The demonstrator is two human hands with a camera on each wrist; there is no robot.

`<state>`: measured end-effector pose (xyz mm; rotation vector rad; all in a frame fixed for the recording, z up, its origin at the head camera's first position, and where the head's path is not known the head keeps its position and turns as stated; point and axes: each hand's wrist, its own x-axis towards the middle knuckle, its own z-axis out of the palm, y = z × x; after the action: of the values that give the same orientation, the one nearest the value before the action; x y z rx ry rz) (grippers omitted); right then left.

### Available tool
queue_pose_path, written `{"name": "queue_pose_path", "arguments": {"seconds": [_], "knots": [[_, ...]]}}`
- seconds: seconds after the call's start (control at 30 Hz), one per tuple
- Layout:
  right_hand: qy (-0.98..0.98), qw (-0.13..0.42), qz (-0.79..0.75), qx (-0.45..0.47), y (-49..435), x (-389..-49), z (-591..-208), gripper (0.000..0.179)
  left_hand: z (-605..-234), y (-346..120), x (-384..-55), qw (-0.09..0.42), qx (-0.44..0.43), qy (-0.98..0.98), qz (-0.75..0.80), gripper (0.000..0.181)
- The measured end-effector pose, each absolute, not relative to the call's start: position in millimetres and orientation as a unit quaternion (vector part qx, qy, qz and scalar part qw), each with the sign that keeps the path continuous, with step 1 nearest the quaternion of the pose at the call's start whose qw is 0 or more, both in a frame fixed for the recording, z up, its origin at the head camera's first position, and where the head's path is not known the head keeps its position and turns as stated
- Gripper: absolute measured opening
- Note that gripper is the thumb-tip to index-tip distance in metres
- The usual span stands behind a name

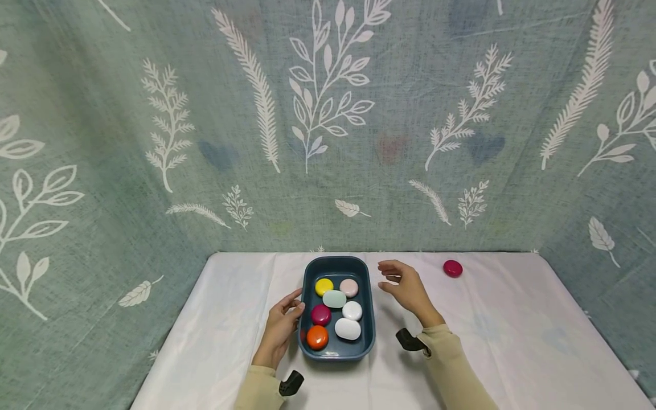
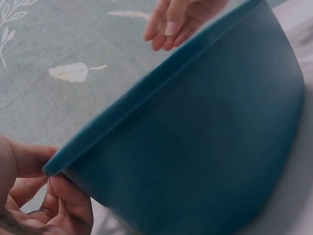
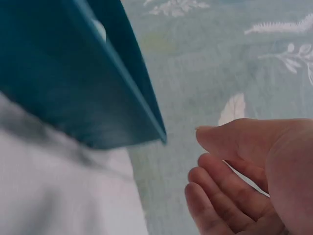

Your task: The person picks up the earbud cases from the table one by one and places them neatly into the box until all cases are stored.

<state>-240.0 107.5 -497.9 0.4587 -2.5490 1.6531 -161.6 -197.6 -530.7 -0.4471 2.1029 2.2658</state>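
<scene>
My left hand pinches the rim of a dark blue tray on its left side. In the left wrist view, the thumb lies over the rim and the fingers are curled below it. Inside the tray are several smooth rounded pieces: yellow, pale pink, pale green oval, magenta, round white, oval white and orange. Just off the tray's right side, my right hand holds nothing, its fingers loosely bent and thumb apart from them.
Another magenta piece lies on the white tablecloth, right of my right hand near the back edge. A green leaf-patterned curtain hangs behind the table and along both sides. Black wrist devices stick out beside both sleeves.
</scene>
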Motion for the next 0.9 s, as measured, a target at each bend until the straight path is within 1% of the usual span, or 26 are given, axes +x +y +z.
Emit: {"name": "queue_pose_path", "arguments": {"seconds": [0.17, 0.5, 0.67, 0.9], "knots": [[-0.834, 0.056, 0.535, 0.121, 128.3, -239.1, -503.6, 0.040, -528.9, -197.4, -162.0, 0.009, -0.141, 0.671, 0.728, 0.047], [-0.849, 0.075, 0.522, 0.040, 168.6, -238.9, -514.6, 0.043, -532.7, -197.5, -163.8, 0.009, -0.152, 0.676, 0.721, 0.045], [-0.857, 0.078, 0.510, 0.016, 188.7, -237.1, -517.8, 0.043, -533.2, -197.0, -163.8, 0.012, -0.158, 0.676, 0.720, 0.045], [-0.862, 0.102, 0.496, -0.019, 215.1, -236.0, -520.6, 0.042, -533.5, -197.0, -163.7, 0.012, -0.156, 0.674, 0.722, 0.046]]}}
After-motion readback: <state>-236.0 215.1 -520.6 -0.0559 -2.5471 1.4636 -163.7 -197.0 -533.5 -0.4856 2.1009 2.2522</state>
